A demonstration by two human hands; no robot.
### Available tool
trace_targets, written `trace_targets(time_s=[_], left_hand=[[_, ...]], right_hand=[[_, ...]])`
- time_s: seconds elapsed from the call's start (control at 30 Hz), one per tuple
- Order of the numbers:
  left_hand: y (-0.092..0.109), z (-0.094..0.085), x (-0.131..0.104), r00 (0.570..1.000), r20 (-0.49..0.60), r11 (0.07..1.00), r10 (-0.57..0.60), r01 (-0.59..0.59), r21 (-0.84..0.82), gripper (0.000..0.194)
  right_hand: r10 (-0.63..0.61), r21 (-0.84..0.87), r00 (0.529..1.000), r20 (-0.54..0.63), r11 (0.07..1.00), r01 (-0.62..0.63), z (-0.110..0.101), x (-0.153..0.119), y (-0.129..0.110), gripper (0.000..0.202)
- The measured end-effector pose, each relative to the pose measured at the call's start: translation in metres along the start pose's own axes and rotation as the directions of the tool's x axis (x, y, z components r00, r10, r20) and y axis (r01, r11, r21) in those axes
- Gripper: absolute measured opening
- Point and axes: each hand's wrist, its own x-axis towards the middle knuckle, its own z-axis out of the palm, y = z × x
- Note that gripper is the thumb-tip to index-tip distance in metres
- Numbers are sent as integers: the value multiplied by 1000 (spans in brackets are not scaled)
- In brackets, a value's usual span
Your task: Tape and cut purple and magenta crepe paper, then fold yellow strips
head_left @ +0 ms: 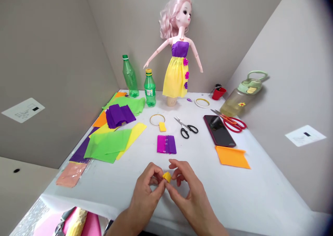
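Note:
Low over the front of the table, my left hand (pixel 146 186) pinches a small folded piece of yellow crepe paper (pixel 167 176) between thumb and fingertips. My right hand (pixel 189 187) meets the same piece from the right: its thumb touches the lower edge, other fingertips curl close to its side, and the index finger is lifted. Just beyond my hands lies a folded magenta and purple paper piece (pixel 167 144). Farther back, a small yellow paper square (pixel 162 127) rests by a thin gold ring (pixel 157 120). Black-handled scissors (pixel 186 127) lie half open to their right.
Crepe paper sheets (pixel 108 146) cover the left side. Two green bottles (pixel 150 92) and a doll in a yellow skirt (pixel 174 77) stand behind. Rightward are a phone (pixel 219 130), red-handled scissors (pixel 234 123), orange paper (pixel 232 157), a tape roll (pixel 202 103) and a water bottle (pixel 235 100).

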Motion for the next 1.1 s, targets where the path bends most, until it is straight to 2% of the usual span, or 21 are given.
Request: trace_targets(time_s=[0.2,0.43,0.57,0.67,0.8,1.0,1.1], left_hand=[[-3,1,1,999,25,999,39,-38,-15,13],[-4,1,1,995,98,1000,26,-25,-19,14],[-7,0,1,996,88,999,-18,20,-30,12],[-9,-4,1,995,25,994,-96,97,-47,13],[-12,-12,2,993,-31,993,-113,112,-47,23],[-15,-24,0,990,19,983,-141,143,-115,25],[-14,-27,-1,982,80,977,-171,180,-111,24]], right_hand=[[-135,-196,991,6,971,134,2,-1,2,49],[-205,-268,978,-34,945,189,3,1,12,42],[-156,-213,982,-106,968,131,2,-1,15,40],[-96,-180,984,-149,981,69,-2,-2,16,41],[-90,-174,984,-155,983,63,-10,-5,20,38],[-92,-141,980,-174,988,67,-16,-11,26,21],[-144,-256,971,-190,962,92,-15,-12,27,17]])
